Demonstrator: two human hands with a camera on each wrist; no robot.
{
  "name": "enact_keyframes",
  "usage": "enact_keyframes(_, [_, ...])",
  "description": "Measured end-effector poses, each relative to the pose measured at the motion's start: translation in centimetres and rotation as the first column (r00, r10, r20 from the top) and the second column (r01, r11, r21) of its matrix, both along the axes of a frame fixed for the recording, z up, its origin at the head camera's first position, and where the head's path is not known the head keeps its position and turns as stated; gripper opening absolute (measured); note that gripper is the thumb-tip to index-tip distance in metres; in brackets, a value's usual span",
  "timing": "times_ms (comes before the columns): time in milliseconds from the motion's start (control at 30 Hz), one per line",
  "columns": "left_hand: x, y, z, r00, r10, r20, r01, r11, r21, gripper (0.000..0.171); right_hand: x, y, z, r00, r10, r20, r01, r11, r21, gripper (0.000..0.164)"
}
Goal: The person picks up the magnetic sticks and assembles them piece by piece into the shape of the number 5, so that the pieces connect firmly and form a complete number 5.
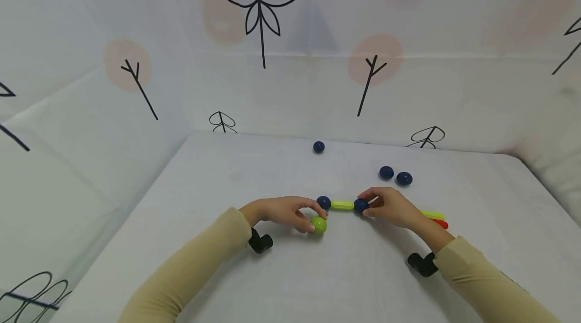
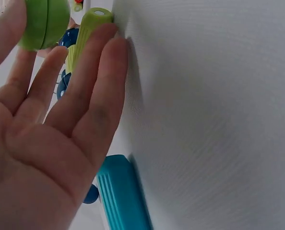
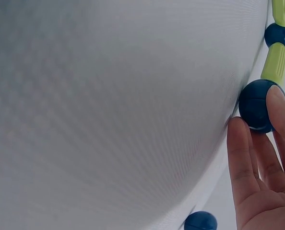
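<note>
Left hand (image 1: pixel 282 211) pinches green ball (image 1: pixel 319 225), other fingers loose, just nearer than left navy ball (image 1: pixel 323 203). Short lime rod (image 1: pixel 342 205) spans to right navy ball (image 1: pixel 360 206), pinched by right hand (image 1: pixel 391 206). Loose navy pair (image 1: pixel 387 172) beyond; red piece (image 1: pixel 442 223) past right wrist.

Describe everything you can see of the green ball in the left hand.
The green ball is bright, smooth and glossy, apparently plastic, with a thin seam showing in the left wrist view, where the frame cuts off its top. The left hand pinches it, hiding part of its surface. It is on the person's side of a dark blue ball. Whether it touches the white surface below, I cannot tell.
</note>
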State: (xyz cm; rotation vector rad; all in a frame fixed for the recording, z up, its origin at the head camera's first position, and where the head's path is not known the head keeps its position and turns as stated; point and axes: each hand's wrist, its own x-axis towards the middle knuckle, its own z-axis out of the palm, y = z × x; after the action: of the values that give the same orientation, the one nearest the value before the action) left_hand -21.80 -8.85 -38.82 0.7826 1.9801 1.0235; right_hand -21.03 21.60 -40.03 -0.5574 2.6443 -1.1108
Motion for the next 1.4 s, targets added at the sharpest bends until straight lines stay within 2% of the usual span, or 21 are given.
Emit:
enact_keyframes(167, [0.0, 0.5, -0.1, 0.997, -0.075, 0.012, 0.074, 0.997, 0.005, 0.038, 0.0, -0.1, 0.0, 1.0, -0.005, -0.005, 0.005, 1.0, 0.009, 0.033])
enact_keyframes(300, [-0.1, 1.0, -0.2, 0.995, -0.104, -0.003, 0.105, 0.994, 0.009, 0.037, 0.0, -0.1, 0.0, 1.0, -0.002, -0.006, 0.002, 1.0, 0.007, 0.033])
enact_keyframes(633, [0.1, 1.8, -0.9, 0.994, -0.08, -0.077, 0.082, 0.996, 0.028, 0.034, 0.1, -0.2, 0.1, 1.0, -0.007, 0.009, 0.007, 1.0, 0.006, 0.033])
enact_keyframes(800, [0.2, 1.9, -0.8, 0.978, -0.124, -0.169, 0.129, 0.991, 0.021, 0.032, 0.2, -0.2, 0.1, 1.0, -0.009, 0.01, 0.009, 1.0, 0.011, 0.033])
enact_keyframes(900, [0.1, 1.9, -0.8, 0.97, -0.132, -0.205, 0.137, 0.991, 0.007, 0.032, 0.2, -0.2, 0.1, 1.0, -0.01, 0.013, 0.009, 1.0, 0.014, 0.033])
enact_keyframes(1267, [-0.5, 1.7, -1.0, 0.953, -0.152, -0.264, 0.148, 0.988, -0.033, 0.031, 0.1, -0.2, 0.1, 1.0, 0.003, 0.004, -0.004, 1.0, 0.009, 0.033])
enact_keyframes(1400, [-0.6, 1.7, -0.9, 0.94, -0.169, -0.297, 0.157, 0.986, -0.065, 0.031, 0.1, -0.2, 0.1, 1.0, 0.001, -0.001, -0.001, 1.0, 0.012, 0.033])
